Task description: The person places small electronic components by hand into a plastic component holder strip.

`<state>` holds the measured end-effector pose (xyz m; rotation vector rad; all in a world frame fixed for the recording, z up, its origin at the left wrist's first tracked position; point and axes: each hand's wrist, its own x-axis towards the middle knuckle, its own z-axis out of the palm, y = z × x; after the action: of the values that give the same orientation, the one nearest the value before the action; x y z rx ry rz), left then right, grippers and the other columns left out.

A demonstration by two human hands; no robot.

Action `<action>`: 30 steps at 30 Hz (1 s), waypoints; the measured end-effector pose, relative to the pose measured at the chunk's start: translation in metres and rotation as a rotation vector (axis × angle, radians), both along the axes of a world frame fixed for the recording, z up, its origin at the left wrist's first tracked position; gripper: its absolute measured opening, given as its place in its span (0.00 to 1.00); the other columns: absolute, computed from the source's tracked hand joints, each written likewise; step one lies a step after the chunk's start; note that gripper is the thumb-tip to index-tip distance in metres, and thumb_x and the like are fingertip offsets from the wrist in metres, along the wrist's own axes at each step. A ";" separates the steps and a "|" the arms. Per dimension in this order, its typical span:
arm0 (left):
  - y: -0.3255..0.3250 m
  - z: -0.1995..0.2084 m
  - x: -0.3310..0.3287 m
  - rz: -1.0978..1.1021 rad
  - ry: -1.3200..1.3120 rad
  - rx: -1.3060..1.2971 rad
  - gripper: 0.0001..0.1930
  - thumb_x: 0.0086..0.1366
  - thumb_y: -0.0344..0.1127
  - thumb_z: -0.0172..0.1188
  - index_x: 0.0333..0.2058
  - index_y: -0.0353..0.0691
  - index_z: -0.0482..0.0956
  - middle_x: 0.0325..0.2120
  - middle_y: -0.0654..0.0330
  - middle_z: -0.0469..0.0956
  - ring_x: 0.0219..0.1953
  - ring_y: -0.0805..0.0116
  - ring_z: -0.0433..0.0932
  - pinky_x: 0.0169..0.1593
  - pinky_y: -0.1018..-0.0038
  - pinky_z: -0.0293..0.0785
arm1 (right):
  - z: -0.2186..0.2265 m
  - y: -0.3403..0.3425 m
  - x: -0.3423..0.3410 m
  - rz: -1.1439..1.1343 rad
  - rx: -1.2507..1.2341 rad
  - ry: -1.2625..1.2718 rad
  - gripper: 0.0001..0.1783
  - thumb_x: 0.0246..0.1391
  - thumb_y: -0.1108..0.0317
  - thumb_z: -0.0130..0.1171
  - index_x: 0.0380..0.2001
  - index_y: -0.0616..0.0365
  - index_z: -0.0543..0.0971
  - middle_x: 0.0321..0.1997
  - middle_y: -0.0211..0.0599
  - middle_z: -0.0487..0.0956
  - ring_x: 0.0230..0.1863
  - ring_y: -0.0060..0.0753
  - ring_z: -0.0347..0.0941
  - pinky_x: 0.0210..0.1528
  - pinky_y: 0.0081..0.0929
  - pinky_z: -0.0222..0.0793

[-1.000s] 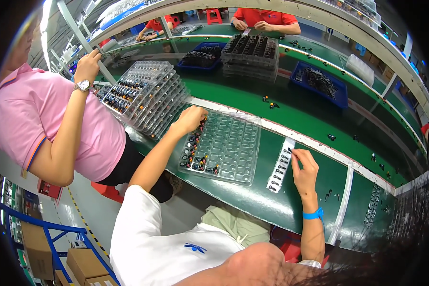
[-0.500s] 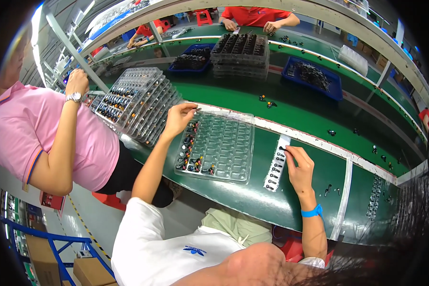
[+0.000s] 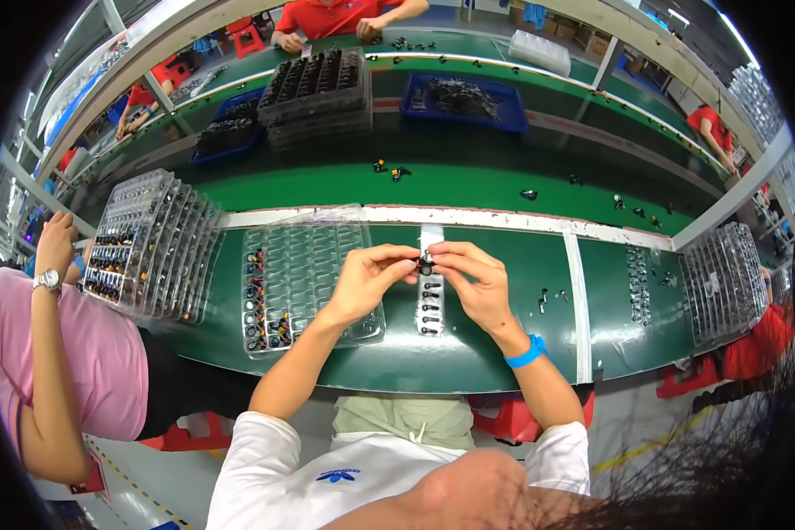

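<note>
Both my hands meet over the upper end of a white strip (image 3: 431,329), which holds a column of small black parts with round heads and short stems. Between the fingertips is a small black part (image 3: 426,266) with a shiny bit at its top. My left hand (image 3: 362,283) pinches it from the left, and my right hand (image 3: 473,284), above a blue wristband, pinches it from the right. Fingers hide much of its shape. Left of the strip lies a clear plastic tray (image 3: 375,329) with moulded pockets. Small black parts with orange and red bits fill its left pockets.
Stacked clear trays stand left (image 3: 155,247) and far right (image 3: 724,283). Beyond the white ledge, a green belt (image 3: 318,187) carries loose parts. Blue bins (image 3: 512,124) and a tray stack (image 3: 314,102) sit farther back. A co-worker in pink (image 3: 62,353) is at the left.
My left hand has come from the tray's far left corner to meet my right hand. The right hand has brought a black part off the strip. The view has swung right.
</note>
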<state>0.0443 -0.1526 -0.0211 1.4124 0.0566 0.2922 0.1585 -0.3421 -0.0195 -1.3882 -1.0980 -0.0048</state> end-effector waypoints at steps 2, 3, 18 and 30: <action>0.000 -0.003 -0.002 -0.028 -0.004 0.018 0.12 0.72 0.23 0.60 0.51 0.27 0.82 0.43 0.52 0.84 0.41 0.67 0.85 0.49 0.72 0.83 | -0.001 0.000 0.000 0.031 -0.007 -0.002 0.10 0.57 0.83 0.65 0.42 0.65 0.86 0.47 0.44 0.86 0.48 0.38 0.84 0.51 0.30 0.81; -0.001 -0.003 -0.003 -0.024 -0.022 0.007 0.12 0.73 0.24 0.60 0.51 0.27 0.82 0.44 0.53 0.83 0.41 0.68 0.84 0.49 0.73 0.83 | 0.000 0.000 -0.002 0.018 -0.033 -0.008 0.10 0.57 0.83 0.66 0.41 0.65 0.87 0.46 0.44 0.86 0.47 0.38 0.84 0.51 0.29 0.81; -0.006 0.001 -0.014 0.004 -0.097 -0.010 0.11 0.71 0.21 0.60 0.51 0.26 0.83 0.47 0.52 0.80 0.44 0.66 0.84 0.51 0.72 0.83 | 0.004 -0.001 -0.009 -0.016 -0.060 -0.124 0.10 0.53 0.83 0.69 0.40 0.64 0.87 0.42 0.42 0.86 0.41 0.37 0.85 0.43 0.28 0.81; -0.017 0.000 -0.015 0.236 -0.314 0.487 0.12 0.59 0.19 0.71 0.42 0.31 0.87 0.41 0.53 0.85 0.42 0.64 0.84 0.47 0.70 0.83 | 0.007 0.001 -0.014 -0.036 -0.066 -0.051 0.09 0.54 0.78 0.70 0.40 0.64 0.86 0.39 0.41 0.85 0.35 0.33 0.82 0.38 0.27 0.78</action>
<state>0.0294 -0.1694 -0.0213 1.8277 -0.1141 0.7596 0.1445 -0.3413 -0.0123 -1.4737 -1.1237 -0.0304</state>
